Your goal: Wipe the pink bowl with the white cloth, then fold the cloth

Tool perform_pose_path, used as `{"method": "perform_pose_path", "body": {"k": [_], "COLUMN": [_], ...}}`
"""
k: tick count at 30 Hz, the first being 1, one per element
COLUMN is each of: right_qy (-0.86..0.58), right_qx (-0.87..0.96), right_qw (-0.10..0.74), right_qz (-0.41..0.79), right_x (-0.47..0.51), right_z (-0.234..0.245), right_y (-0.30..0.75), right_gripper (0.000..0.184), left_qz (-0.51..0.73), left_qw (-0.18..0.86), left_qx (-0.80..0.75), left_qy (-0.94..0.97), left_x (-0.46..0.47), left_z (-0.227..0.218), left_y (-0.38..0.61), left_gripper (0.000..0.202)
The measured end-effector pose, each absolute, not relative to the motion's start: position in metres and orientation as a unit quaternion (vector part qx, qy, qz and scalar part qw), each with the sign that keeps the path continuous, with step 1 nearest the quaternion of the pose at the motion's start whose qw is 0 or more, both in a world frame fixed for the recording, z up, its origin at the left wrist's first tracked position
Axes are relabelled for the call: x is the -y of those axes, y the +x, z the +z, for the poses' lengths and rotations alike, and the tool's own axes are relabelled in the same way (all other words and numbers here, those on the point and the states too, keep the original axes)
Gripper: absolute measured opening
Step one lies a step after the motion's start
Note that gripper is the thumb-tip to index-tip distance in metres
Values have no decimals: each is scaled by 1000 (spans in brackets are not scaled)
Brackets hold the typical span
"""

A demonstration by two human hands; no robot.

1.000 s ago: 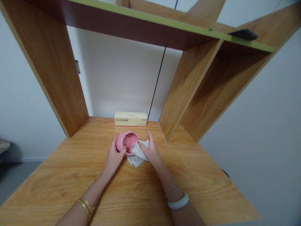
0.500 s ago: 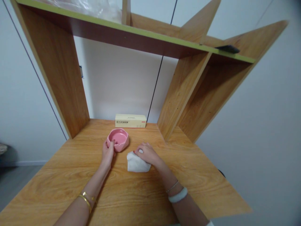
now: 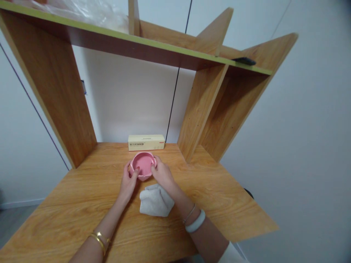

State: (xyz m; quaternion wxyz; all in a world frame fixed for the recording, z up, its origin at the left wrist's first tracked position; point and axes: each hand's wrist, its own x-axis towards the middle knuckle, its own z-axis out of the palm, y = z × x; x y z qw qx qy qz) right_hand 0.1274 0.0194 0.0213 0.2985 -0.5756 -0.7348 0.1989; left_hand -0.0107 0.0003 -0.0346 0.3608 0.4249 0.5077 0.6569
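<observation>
Centrally in the frame, the pink bowl (image 3: pixel 143 165) sits on the tabletop (image 3: pixel 82 197), clasped at opposite rim edges by the left hand (image 3: pixel 128 182) and right hand (image 3: pixel 162 174). It looks rigid, smooth, probably breakable; the faceted rim offers the firmest grip. A soft white cloth (image 3: pixel 155 200) lies just below; a cream box (image 3: pixel 146 142) stands above.

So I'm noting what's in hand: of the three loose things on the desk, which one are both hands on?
The pink bowl: left hand and right hand grip its rim. The white cloth lies loose; the cream box sits untouched behind.
</observation>
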Motion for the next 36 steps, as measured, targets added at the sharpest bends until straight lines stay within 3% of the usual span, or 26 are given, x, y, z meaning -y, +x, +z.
{"method": "perform_pose_path", "body": {"k": [4, 7, 10, 22, 24, 28, 31, 36], "right_qy": [-608, -653, -703, -733, -714, -585, -491, -502], "right_qx": [726, 703, 668, 639, 656, 760, 830, 847], "right_qw": [271, 241, 215, 217, 236, 269, 248, 168], "right_qz": [172, 147, 119, 86, 60, 89, 95, 51], "right_x": [-38, -51, -57, -40, -16, 50, 90, 107], "right_z": [22, 20, 15, 21, 28, 27, 14, -5], "right_y": [147, 177, 205, 217, 207, 178, 160, 147], "right_gripper": [33, 28, 28, 39, 40, 17, 9, 26], "left_qz": [582, 561, 548, 535, 531, 521, 517, 521], "left_qw": [416, 357, 321, 317, 313, 315, 313, 319], "left_qx": [-502, -507, -506, -536, -540, -547, -547, -542], "left_qy": [486, 549, 583, 571, 573, 575, 579, 576], "left_x": [10, 11, 8, 16, 16, 16, 16, 14], "left_z": [-25, -22, -21, -11, -11, -15, -17, -17], "left_y": [-1, -2, -6, -8, -8, -7, -7, -8], "left_gripper": [75, 58, 44, 45, 45, 44, 43, 41]}}
